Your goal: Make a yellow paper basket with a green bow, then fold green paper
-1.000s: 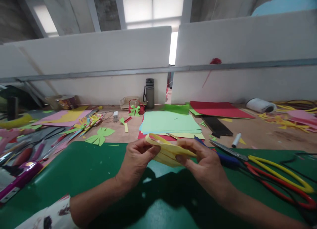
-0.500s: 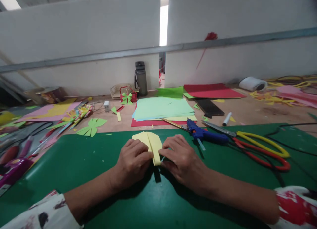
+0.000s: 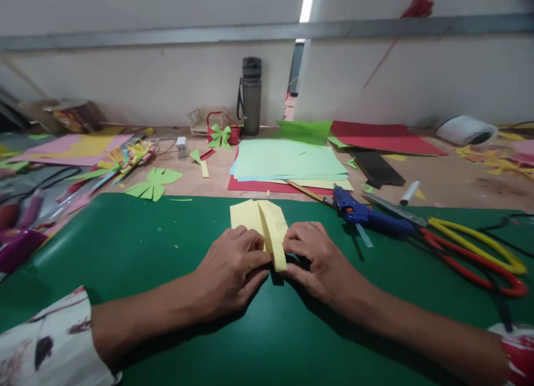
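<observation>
A folded piece of pale yellow paper (image 3: 273, 230) is held over the green mat (image 3: 175, 247), its middle strip standing up as a raised fold. My left hand (image 3: 237, 263) pinches its left side between thumb and fingers. On the opposite side my right hand (image 3: 315, 258) grips the paper near the lower end of the strip, fingers bent. The fingertips of both hands hide parts of the paper's lower edges.
Right of my hands lie a blue glue gun (image 3: 371, 216) and scissors (image 3: 471, 247) with red and yellow handles. Behind are stacked coloured sheets (image 3: 287, 161), a dark bottle (image 3: 251, 97), a marker (image 3: 409, 192) and a green paper cutout (image 3: 154, 183).
The camera view has tilted down and turned slightly left. The yellow paper's strip now stands up more from the sheet, with both hands still holding the paper.
</observation>
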### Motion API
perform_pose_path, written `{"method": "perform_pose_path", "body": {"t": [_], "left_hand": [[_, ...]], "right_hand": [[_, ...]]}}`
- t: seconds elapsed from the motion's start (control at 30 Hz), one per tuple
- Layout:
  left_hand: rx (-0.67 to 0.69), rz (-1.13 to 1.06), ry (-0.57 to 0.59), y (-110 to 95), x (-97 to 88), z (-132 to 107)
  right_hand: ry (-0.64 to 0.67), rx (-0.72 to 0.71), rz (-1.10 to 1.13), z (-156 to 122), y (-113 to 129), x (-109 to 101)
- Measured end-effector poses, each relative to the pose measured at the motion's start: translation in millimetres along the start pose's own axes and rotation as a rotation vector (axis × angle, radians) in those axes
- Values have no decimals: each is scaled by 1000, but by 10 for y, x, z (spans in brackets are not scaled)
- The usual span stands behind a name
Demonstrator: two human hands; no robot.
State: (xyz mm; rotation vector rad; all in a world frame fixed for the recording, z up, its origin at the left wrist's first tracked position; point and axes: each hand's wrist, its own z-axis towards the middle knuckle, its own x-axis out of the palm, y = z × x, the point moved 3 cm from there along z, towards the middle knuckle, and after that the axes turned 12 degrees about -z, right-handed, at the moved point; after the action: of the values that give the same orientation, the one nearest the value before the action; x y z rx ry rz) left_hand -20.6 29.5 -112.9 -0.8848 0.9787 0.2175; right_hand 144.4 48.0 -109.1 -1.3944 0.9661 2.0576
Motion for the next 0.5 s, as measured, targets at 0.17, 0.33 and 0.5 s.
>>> {"method": "perform_pose_path", "body": {"t": [0.17, 0.33, 0.5], "left_hand": [[48, -39, 21, 44, -35, -14], [88, -87, -10, 77, -35, -21], [99, -70, -16, 76, -29, -10]], "right_hand": [[-2, -12, -11, 39, 0, 15], [30, 34, -25, 70, -6, 6], [77, 74, -28, 95, 13, 3]]}}
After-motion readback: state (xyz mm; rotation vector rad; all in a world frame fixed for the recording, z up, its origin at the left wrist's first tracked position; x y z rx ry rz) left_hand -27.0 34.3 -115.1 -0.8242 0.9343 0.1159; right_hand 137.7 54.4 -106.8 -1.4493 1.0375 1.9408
